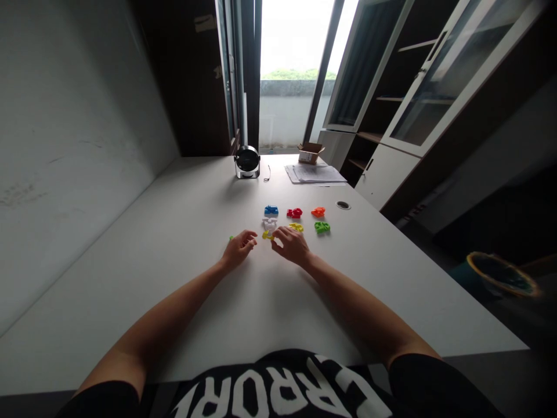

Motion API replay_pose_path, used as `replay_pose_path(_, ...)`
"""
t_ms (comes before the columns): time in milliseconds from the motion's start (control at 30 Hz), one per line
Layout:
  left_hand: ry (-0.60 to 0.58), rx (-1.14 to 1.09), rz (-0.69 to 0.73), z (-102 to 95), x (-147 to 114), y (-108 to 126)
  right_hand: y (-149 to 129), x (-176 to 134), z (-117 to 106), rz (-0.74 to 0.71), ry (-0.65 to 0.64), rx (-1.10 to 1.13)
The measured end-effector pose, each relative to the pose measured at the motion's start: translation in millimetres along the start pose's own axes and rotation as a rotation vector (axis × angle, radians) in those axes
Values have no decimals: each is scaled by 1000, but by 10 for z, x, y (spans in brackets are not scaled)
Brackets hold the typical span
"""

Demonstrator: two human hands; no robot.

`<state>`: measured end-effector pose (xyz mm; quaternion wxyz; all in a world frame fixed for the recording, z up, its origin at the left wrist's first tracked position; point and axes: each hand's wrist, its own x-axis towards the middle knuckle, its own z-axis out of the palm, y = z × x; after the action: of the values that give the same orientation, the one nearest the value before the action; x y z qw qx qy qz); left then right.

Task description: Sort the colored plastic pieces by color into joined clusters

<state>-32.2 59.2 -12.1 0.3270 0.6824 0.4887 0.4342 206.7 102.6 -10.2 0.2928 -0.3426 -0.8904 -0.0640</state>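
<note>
Between thumb and fingers, my right hand grips a small yellow plastic piece just above the white table. My left hand hovers close by with its fingers curved and apart, nothing visible in them. A bit of green peeks out beside its knuckles, mostly hidden. Beyond my hands lie small toy-like plastic pieces: a blue one, a white one, a red one, an orange one, a green one and another yellow one, partly behind my right hand.
At the table's far end stand a round black device on a stand, a thin dark cord, papers and an open cardboard box. A cable hole sits near the right edge. A bin is on the right, below table height.
</note>
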Motion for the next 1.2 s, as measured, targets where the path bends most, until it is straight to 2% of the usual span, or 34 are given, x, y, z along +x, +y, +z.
replay_pose_path(167, 146, 294, 42, -123, 33, 16, 378, -42, -201, 413, -24, -142)
replay_pose_path(300, 240, 471, 49, -171, 62, -22, 530, -70, -266, 563, -71, -214)
replay_pose_path(667, 278, 628, -51, -192, 79, -213, 446, -58, -207, 570, -140, -259)
replay_pose_path(1000, 200, 489, 10, -195, 69, -220, 462, -62, -188, 579, -185, -261)
replay_pose_path(1200, 226, 573, 7, -225, 81, -284, 445, -63, -187, 575, -183, -249)
